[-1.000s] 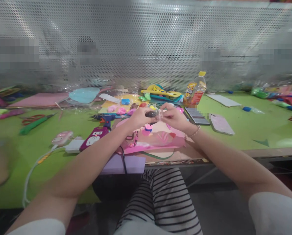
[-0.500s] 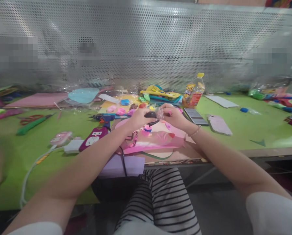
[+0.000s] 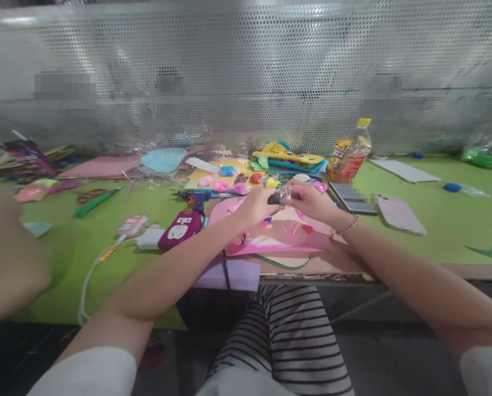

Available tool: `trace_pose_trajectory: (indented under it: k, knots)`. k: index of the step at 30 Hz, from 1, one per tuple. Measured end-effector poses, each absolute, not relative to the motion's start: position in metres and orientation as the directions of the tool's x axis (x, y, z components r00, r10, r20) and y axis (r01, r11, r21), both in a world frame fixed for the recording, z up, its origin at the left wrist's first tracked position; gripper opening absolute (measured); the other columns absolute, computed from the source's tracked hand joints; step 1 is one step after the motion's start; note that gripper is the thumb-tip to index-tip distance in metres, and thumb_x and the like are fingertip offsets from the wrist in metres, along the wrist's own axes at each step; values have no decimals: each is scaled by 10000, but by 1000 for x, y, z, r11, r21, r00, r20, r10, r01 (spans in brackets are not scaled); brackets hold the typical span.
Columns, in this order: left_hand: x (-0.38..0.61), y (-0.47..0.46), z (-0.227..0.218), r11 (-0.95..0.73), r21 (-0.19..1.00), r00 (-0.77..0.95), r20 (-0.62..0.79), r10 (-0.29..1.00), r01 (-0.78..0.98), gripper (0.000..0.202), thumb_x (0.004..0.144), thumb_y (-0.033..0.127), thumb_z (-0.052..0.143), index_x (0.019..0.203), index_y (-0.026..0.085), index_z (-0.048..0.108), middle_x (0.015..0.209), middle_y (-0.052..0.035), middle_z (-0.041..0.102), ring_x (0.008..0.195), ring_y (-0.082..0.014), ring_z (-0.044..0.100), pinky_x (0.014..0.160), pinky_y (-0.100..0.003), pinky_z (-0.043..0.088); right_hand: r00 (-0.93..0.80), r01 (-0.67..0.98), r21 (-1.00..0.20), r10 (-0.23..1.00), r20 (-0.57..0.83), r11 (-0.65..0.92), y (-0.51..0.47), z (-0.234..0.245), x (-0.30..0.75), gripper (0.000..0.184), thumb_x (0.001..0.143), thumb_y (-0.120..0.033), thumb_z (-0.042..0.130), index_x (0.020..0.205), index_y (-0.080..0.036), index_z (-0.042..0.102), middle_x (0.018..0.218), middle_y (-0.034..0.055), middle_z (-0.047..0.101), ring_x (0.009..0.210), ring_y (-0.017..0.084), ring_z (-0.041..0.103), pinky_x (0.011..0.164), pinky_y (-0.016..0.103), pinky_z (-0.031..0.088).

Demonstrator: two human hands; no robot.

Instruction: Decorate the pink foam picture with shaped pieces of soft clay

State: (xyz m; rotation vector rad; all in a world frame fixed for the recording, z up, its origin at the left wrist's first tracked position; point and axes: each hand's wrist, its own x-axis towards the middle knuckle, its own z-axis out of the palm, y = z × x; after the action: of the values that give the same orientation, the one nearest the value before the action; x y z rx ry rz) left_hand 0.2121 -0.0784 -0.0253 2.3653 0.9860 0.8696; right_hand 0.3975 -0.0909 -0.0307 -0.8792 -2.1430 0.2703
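Both my hands meet above a pink craft sheet (image 3: 283, 236) decorated with small coloured shapes. Closed fingers of my left hand (image 3: 255, 205) grip a soft-looking black lump (image 3: 274, 198), probably clay, though its kind is not certain. Thin clear plastic wrap (image 3: 286, 193) is around the lump's right side, pinched by my right hand (image 3: 314, 203). My fingers partly cover both the lump and the wrap. Just behind the hands lie pink lumps (image 3: 238, 188), a red one (image 3: 255, 178) and a yellow one (image 3: 271, 182), several of them in plastic.
A glue gun (image 3: 197, 198), purple power bank (image 3: 181, 230) and white charger (image 3: 149, 240) lie left. Green-handled scissors (image 3: 92, 204) sit farther left, near another person's blurred arm (image 3: 12, 258). At right are a bottle (image 3: 349, 157), a dark phone (image 3: 353, 197) and a pink phone case (image 3: 400, 214).
The view has turned left, so the scene sits farther right. Less of the black lump shows between my hands. The other person's arm reaches farther into view.
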Motion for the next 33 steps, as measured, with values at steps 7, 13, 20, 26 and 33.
trace_pose_trajectory:
  k: [7,13,20,26,33]
  knots:
    - [210,-70,-27,-656,629,581,370,725,418,163,698,278,684,680,154,580,608,39,513,628,-127,497,545,-228,313,-483,509,-332,583,653,794,-89,-32,403,117,832,-195,539,750,-211,622,826,45,557,760,175,529,684,306,439]
    - [209,-71,-29,-640,653,585,353,730,405,167,704,271,682,674,154,566,615,33,523,623,-136,504,556,-244,308,-440,503,-385,613,656,773,-89,-33,399,106,812,-211,555,733,-212,625,777,34,565,743,181,547,658,309,439]
    - [211,-73,-31,-638,659,610,329,721,399,245,682,246,711,591,167,497,570,52,476,597,-114,467,568,-244,295,-481,512,-395,635,604,763,-91,-33,398,183,837,-254,539,665,-214,583,733,34,542,696,180,536,620,309,412]
    - [209,-72,-26,-624,713,639,325,698,319,291,703,327,709,590,172,490,569,43,461,596,-119,456,576,-255,294,-473,514,-337,588,656,789,-93,-30,403,201,852,-172,488,659,-223,502,689,45,513,651,181,499,584,328,372]
    - [211,-74,-28,-615,717,669,283,688,329,275,728,332,696,615,167,507,591,31,500,636,-130,494,594,-252,308,-614,557,-152,528,587,816,-92,-32,411,206,839,-133,483,675,-236,414,662,25,461,613,177,469,571,320,356]
